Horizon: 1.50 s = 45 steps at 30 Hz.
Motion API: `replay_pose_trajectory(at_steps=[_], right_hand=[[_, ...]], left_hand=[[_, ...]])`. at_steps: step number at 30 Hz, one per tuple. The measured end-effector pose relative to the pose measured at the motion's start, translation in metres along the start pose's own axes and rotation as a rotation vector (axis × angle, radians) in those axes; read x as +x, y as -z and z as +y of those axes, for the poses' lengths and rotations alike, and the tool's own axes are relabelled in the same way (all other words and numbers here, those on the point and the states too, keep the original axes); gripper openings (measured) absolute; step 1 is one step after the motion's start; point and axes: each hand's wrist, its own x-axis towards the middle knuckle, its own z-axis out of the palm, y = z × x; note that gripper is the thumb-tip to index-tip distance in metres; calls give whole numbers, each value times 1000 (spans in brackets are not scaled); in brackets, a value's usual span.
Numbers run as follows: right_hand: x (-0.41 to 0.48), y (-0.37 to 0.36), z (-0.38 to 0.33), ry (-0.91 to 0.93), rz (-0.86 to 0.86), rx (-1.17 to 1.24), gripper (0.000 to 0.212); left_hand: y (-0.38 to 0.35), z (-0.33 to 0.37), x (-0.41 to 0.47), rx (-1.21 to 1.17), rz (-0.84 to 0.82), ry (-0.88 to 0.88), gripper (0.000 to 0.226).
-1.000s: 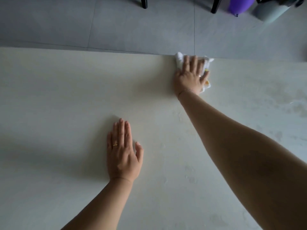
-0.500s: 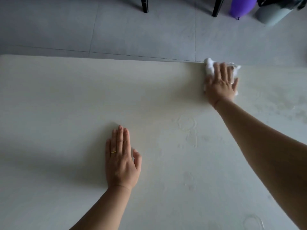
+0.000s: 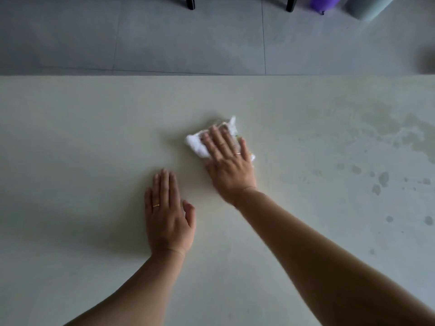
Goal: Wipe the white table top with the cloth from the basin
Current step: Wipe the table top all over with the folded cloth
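Note:
The white table top fills most of the view. My right hand presses flat on a crumpled white cloth near the table's middle; the cloth sticks out past the fingertips and at the left of the hand, the rest is hidden under the palm. My left hand lies flat on the table, fingers together, a little nearer to me and left of the cloth, holding nothing. Wet streaks and drops show on the right part of the table. No basin is in view.
Beyond the table's far edge is a grey tiled floor. Two black furniture legs stand at the top, with a purple object and a grey container at the top right.
My right hand slid the cloth from the far edge, first rightward, then back toward me to the table's middle. My left hand stayed flat in place.

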Motion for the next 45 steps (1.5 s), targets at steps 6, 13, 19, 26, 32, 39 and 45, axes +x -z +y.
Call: replay_pose_trajectory(at_steps=[6,13,19,26,32,39,45], right_hand=[[-18,22,67,-574,83,-3,55],[-44,-17,-60,-200,-5,72,62],[-72,0,17,-230,36,-17,64],[-86,4,8,-657,131,103,65],[-142,-19,-69,-308,13,100,62],[-131,-4,-60,-221,-49,-16,61],[-128,-13,-51,-102,-38,17,54]], left_hand=[[-1,0,1,-8,7,-8,64],[0,0,-1,-7,52,-28,56],[-2,-2,-2,-84,91,-26,58],[-3,0,-2,-80,89,-14,58],[0,2,-2,-111,62,-19,59],[14,2,-10,-128,90,-51,58],[9,-12,-91,-22,10,-198,56]])
